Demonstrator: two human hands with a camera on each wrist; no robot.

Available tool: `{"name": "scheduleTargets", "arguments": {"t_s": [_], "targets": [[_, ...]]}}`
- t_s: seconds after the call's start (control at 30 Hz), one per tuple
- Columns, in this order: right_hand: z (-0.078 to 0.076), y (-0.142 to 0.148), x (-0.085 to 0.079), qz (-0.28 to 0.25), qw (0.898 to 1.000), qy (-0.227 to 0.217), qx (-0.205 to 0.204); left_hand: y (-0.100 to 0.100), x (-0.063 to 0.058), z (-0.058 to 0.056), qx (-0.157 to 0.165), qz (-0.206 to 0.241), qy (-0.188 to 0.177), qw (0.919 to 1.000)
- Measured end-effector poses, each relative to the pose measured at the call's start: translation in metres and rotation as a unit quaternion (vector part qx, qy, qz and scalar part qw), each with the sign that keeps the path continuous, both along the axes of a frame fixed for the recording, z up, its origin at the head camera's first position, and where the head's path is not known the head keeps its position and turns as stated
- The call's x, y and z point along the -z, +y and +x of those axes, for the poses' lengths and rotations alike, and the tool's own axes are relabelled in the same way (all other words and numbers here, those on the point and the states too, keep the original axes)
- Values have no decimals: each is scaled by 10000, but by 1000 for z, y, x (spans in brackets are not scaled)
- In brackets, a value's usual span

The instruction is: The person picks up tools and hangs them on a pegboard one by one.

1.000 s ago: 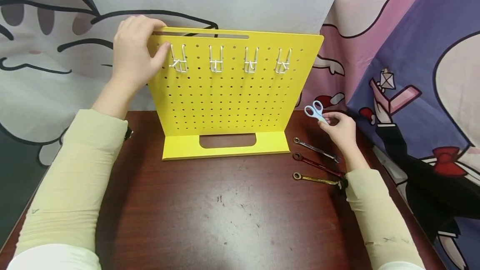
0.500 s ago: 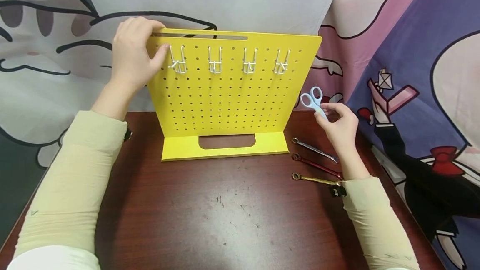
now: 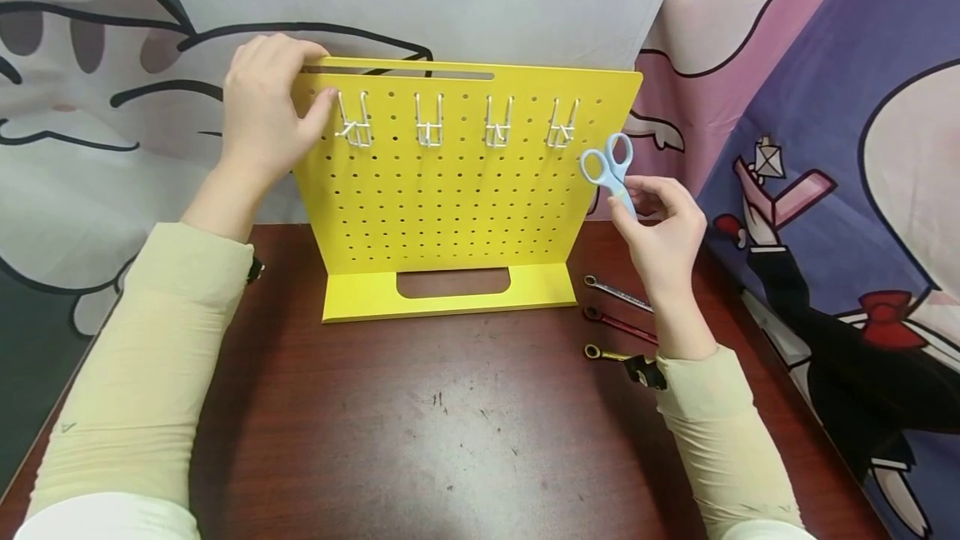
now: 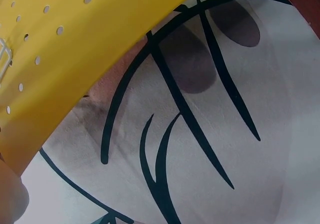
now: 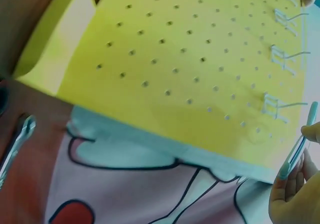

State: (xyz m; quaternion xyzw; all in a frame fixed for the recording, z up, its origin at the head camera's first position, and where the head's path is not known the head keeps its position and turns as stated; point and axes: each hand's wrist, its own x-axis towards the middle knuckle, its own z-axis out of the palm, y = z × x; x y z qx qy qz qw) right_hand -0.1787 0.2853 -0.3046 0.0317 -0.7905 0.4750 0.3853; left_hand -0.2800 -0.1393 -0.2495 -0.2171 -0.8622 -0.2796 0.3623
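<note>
A yellow pegboard (image 3: 450,190) stands upright on the table, with a row of white wire hooks (image 3: 498,123) near its top. My left hand (image 3: 270,102) grips the board's upper left corner, thumb on the front face and fingers over the top edge. Beside the board's right edge, my right hand (image 3: 663,227) pinches light-blue scissors (image 3: 611,169) by the blade end, handle loops pointing up and left. In the right wrist view, the scissors (image 5: 295,156) are raised near the rightmost hook (image 5: 275,106).
Three combination wrenches lie right of the board: a silver wrench (image 3: 617,292), a red wrench (image 3: 618,325) and a gold wrench (image 3: 600,352), partly hidden by the right arm. Printed cloth (image 3: 810,107) hangs behind and along the right of the brown table (image 3: 420,432).
My right hand has lifted the scissors up and to the left, from above the wrenches to the board's right edge. The left hand keeps its grip on the corner.
</note>
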Motion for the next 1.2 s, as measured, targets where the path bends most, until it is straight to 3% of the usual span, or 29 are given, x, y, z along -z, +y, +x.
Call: {"name": "scheduleTargets", "arguments": {"t_s": [0.3,0.77,1.2], "targets": [[-15,-23,-4,-130,9996,249,-56,1,0,-1,16,-21,41,10000],[-47,-39,14,-588,9979,281,71,2,1,1,-2,15,46,10000],[-66,-49,32,-1089,9927,444,283,2,1,0,-1,12,102,9999]]}}
